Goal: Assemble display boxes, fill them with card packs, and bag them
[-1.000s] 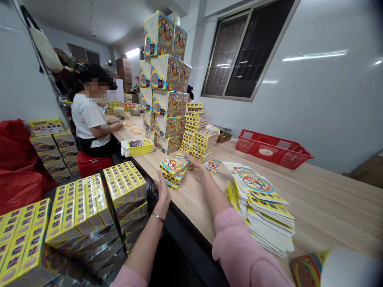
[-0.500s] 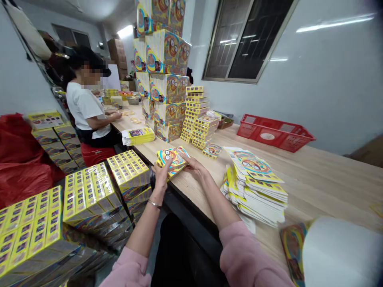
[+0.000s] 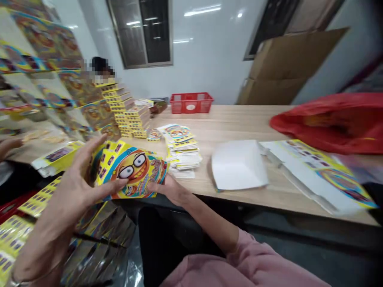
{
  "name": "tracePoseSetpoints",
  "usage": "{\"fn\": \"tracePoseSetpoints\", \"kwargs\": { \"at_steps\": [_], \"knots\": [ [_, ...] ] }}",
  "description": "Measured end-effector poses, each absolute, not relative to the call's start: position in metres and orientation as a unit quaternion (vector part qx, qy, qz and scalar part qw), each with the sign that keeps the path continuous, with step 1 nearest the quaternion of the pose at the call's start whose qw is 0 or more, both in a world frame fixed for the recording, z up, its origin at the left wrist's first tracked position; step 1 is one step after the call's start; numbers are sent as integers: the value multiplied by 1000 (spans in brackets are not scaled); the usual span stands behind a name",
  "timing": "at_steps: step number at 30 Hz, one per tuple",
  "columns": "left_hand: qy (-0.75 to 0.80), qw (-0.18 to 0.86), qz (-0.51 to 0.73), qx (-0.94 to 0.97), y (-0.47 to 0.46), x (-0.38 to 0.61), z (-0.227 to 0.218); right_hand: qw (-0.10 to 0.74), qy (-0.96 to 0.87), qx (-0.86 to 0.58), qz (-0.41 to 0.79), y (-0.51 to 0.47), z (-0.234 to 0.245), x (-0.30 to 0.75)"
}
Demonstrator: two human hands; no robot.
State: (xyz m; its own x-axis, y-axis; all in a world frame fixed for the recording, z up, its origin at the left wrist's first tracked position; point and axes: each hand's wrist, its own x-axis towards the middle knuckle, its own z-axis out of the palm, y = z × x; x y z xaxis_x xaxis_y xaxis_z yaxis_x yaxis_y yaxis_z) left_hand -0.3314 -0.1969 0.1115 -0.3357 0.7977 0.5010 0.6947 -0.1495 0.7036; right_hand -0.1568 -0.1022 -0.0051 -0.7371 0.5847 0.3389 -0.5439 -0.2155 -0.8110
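Several small yellow cartons [image 3: 140,171] with a cartoon face in glasses are held together as a block in front of me. My left hand [image 3: 80,183] wraps their left side, thumb across the printed front. My right hand [image 3: 170,189] grips the lower right corner, its thumb on the front and its other fingers hidden behind. Beyond the block, a pile of flattened cartons [image 3: 182,153] lies on the wooden table [image 3: 236,123]. An open white display box [image 3: 239,165] sits right of that pile.
Tall stacks of cartons [image 3: 128,111] and larger packed boxes [image 3: 68,83] rise at left. Wrapped packs [image 3: 101,227] stand below the table edge. A red basket [image 3: 191,103], a red bag [image 3: 332,123] and a flat printed box [image 3: 326,171] are on the table. A co-worker's hand [image 3: 10,145] shows far left.
My view has swung right, bringing the white box and red bag fully into sight. The held cartons are closer and tilted up, showing their front and printed ends.
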Motion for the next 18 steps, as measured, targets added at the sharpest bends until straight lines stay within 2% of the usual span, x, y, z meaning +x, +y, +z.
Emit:
{"fn": "tracePoseSetpoints", "kwargs": {
  "at_steps": [4,8,13,18],
  "knots": [
    [526,123,434,721,-164,-246,155,433,-536,-102,718,-108,11,-57],
    [385,124,346,847,-105,-157,172,522,-530,-221,631,-98,2,28],
    [323,117,232,910,-27,-76,149,589,-496,-307,559,-64,-26,98],
    [354,129,162,912,22,-42,115,568,-492,-432,499,-29,-57,144]
  ]
}}
